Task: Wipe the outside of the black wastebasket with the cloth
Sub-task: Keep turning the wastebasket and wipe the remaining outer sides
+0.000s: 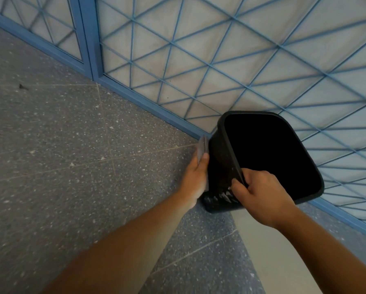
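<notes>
The black wastebasket [266, 158] sits tilted on the speckled floor [61, 155], right by the blue lattice wall [220, 49]. Right hand [260, 196] grips its near rim, fingers curled over the edge. Left hand [195, 177] lies flat with straight fingers, pressing the grey cloth [202, 149] against the bin's outer side.

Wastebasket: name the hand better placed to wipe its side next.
Left. The left hand already presses the cloth flat against the wastebasket side wall, while the right hand has its grip on the rim, steadying it.
</notes>
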A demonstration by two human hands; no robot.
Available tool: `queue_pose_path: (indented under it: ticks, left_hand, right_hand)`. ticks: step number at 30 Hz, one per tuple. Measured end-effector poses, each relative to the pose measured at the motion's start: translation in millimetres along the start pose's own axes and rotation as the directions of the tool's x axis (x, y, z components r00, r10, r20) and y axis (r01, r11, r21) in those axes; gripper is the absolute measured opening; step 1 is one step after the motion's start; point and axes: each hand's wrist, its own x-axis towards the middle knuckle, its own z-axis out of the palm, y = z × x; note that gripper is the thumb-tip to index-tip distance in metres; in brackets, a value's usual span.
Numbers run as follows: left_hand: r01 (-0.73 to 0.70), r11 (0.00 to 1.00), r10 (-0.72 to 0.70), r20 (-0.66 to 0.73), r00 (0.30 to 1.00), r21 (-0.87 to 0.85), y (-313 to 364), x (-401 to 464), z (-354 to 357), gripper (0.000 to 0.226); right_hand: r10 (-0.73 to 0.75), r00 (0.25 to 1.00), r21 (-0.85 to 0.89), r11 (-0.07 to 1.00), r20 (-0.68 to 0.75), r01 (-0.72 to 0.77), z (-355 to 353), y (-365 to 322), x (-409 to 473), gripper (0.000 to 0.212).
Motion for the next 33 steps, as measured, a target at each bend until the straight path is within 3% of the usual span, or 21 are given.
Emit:
queue_pose_path:
  ticks: [2, 5, 9, 13, 15, 19, 23, 28, 32, 33]
  left_hand:
    - [0.016, 0.999, -0.017, 0.004, 1.0, 0.034, -5.4, -3.0, -3.4, 0.056]
    - [0.079, 0.994, -0.082, -0.036, 0.996, -0.078, 3.4, 3.3, -4.5, 0.051]
    - [-0.038, 0.997, 0.035, -0.037, 0.999, -0.072, 5.6, -9.9, 15.4, 0.059]
    - [0.094, 0.988, -0.102, -0.063, 0.993, -0.121, -1.1, -5.7, -1.0, 0.051]
    - [0.039, 0.982, -0.05, -0.054, 0.997, -0.186, 11.8, -2.2, 3.5, 0.048]
    - [-0.063, 0.988, 0.051, -0.091, 0.995, -0.14, 6.6, -15.0, 21.1, 0.051]
    - [0.138, 0.972, -0.154, -0.074, 0.985, -0.188, -2.9, -8.2, 1.3, 0.051]
    - [-0.008, 0.994, 0.001, -0.064, 0.998, -0.11, 1.7, -17.1, 12.4, 0.057]
    - [0.125, 0.987, -0.133, -0.069, 0.989, -0.1, -1.7, -8.0, -6.4, 0.052]
    - [0.102, 0.988, -0.11, -0.068, 0.992, -0.118, 3.4, -5.4, -4.1, 0.051]
  right_hand:
    - [0.005, 1.0, 0.008, 1.0, 0.004, -0.005, 0.3, 0.0, -0.7, 0.03]
    - [0.006, 1.0, 0.001, 1.0, 0.0, -0.006, 1.8, -0.5, -1.1, 0.03]
    - [0.003, 1.0, -0.001, 1.0, 0.002, -0.003, 0.5, 0.5, 0.3, 0.03]
    - [-0.011, 1.0, -0.003, 1.0, 0.003, 0.011, 0.4, -1.5, -0.8, 0.03]
    - [-0.014, 1.0, -0.004, 1.0, 0.003, 0.014, 1.1, -2.2, -0.3, 0.03]
    - [-0.023, 1.0, -0.013, 1.0, -0.007, 0.023, 0.3, -1.7, 0.8, 0.032]
    - [-0.012, 1.0, 0.002, 1.0, -0.006, 0.012, 0.5, -2.3, 0.6, 0.031]
    - [-0.017, 1.0, -0.001, 1.0, -0.004, 0.017, 1.7, -1.3, 1.5, 0.029]
    - [-0.028, 1.0, -0.007, 1.0, -0.01, 0.028, 2.5, -0.7, 1.2, 0.029]
    - [-0.03, 0.999, -0.007, 1.0, -0.012, 0.03, 2.8, -0.1, 1.8, 0.029]
